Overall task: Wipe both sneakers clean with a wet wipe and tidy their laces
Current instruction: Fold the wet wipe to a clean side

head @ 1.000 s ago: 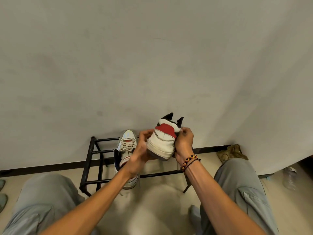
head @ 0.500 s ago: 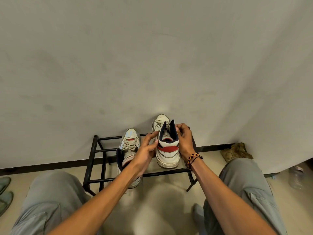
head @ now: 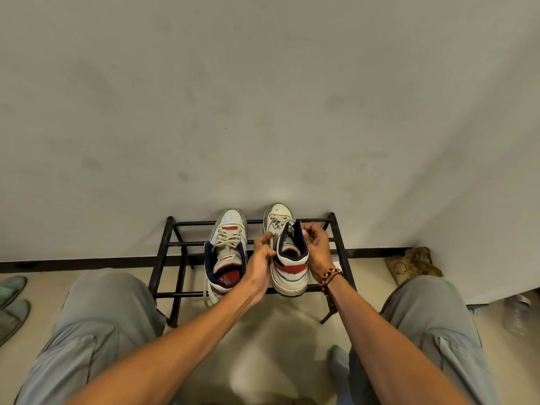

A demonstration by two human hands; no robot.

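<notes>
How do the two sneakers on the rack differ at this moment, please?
The right sneaker is held by both hands, left hand and right hand, at its collar; the left sneaker is untouched. The left sneaker's toe looks pale blue, the right sneaker's cream. Both sit on the black rack, toes toward the wall.

Single head view: you look forward and steeply down from above the black shoe rack [head: 181, 244], facing the wall behind it. Rack sits low-centre, within arm's reach; your knees frame it left and right. Wide-angle bend at the edges.
</notes>
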